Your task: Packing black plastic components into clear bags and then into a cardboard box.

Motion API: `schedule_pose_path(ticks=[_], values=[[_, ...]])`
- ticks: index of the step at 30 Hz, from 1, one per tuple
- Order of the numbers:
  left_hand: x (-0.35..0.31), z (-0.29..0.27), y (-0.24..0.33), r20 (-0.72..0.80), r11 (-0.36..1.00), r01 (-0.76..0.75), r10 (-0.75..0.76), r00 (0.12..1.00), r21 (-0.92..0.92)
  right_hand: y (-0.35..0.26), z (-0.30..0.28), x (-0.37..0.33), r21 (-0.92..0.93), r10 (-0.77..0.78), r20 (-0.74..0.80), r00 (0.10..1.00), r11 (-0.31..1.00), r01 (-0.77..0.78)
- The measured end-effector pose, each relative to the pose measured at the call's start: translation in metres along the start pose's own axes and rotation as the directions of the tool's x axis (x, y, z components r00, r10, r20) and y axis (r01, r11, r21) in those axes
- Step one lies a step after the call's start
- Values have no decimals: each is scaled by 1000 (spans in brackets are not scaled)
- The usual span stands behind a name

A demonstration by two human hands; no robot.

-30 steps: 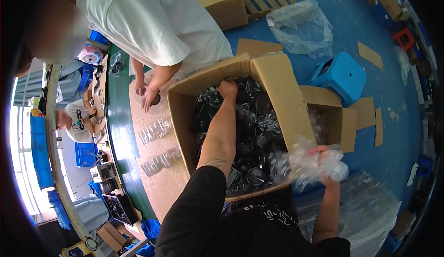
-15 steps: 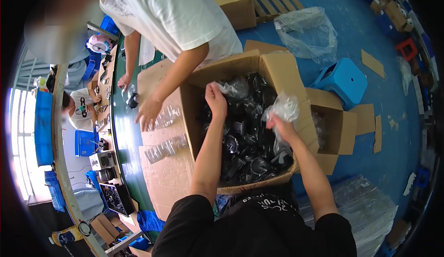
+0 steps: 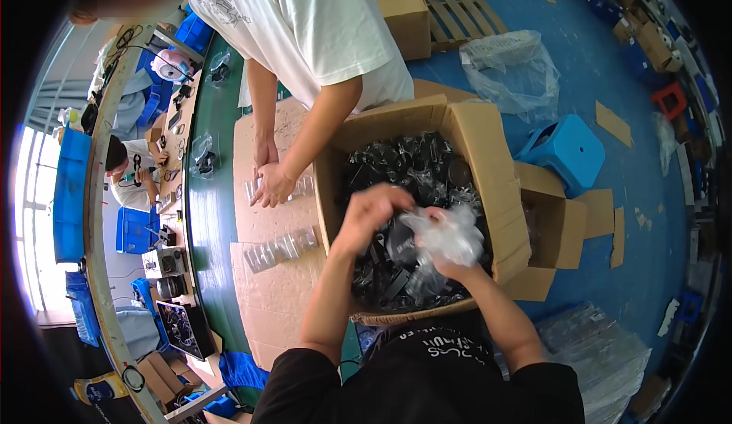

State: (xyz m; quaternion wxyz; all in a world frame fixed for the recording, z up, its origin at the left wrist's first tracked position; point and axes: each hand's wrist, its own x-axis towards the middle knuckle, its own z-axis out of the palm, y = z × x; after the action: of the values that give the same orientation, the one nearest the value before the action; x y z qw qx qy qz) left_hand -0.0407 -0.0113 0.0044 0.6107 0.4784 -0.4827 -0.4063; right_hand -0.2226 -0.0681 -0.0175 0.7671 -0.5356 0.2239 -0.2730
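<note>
Both my hands are over an open cardboard box [image 3: 488, 172] filled with black plastic parts [image 3: 404, 157] in clear wrapping. My right hand [image 3: 450, 264] is closed on a crumpled clear plastic bag [image 3: 451, 237]. Just left of the bag, my left hand [image 3: 370, 214] has bent fingers pointing toward it. Motion blurs those fingertips, so I cannot tell if they grip anything. A dark part [image 3: 402, 242] lies beneath the hands, partly hidden by plastic.
At the left, a co-worker's hands [image 3: 273, 182] touch a clear ribbed plastic tray [image 3: 303, 186] on flat cardboard [image 3: 255, 294]. Another clear tray [image 3: 280, 248] lies nearer. A blue stool [image 3: 568, 153], an open carton [image 3: 568, 233] and a wooden pallet [image 3: 461, 12] stand on the floor.
My hands have come together over the box, with the plastic bag in my right hand. The co-worker's wrapped item now lies on the green table, and their hands are at the tray.
</note>
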Motion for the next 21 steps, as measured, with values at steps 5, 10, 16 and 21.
schedule_pose_path(ticks=[5, 10, 16, 21], values=[[75, -59, -120, -415, 704, 454, -243, 877, 546, -1, -6, -6, 24, -102, 119, 988, 995, 99], [140, -46, -214, -178, 491, 402, -440, 880, 773, 12, -18, -4, -543, -677, 254, 691, 491, 681], [163, -35, -286, -332, 345, 593, -579, 745, 727, 34, -15, -15, -543, -567, 396, 723, 490, 682], [169, -17, -285, -438, 295, 665, -563, 701, 686, 67, -29, -12, -213, -486, 358, 798, 789, 576]])
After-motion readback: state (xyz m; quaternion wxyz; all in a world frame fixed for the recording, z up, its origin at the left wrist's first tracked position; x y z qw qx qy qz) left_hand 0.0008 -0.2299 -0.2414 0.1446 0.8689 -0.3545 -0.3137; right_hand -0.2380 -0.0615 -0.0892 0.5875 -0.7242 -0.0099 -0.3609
